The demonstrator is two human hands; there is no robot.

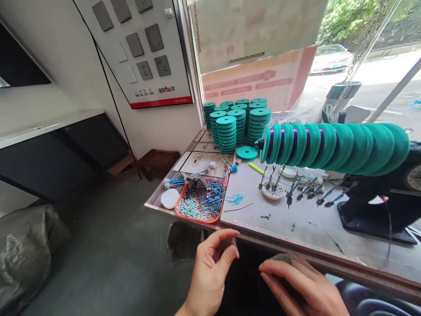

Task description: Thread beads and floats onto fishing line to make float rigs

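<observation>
Just off the front edge of the table, my left hand (212, 267) is closed, its index finger and thumb curled towards each other. A tiny teal speck shows by the fingertips, too small to name. To its right, my right hand (304, 283) has its fingers pressed together; a greyish rounded patch shows at its top, and what it grips is hidden. Ahead of the left hand is an orange tray (177, 214) of blue ribbed pieces, pale green small pieces and silver bits. A row of teal foam spools (332, 147) sits on a rod above the table.
Stacks of teal spools (226, 134) stand at the back by the window. A bowl of beads (272, 192), small blue-and-dark rigs (324, 199) hanging on lines and a black machine base (371, 221) occupy the right. A white lid (170, 199) lies beside the tray.
</observation>
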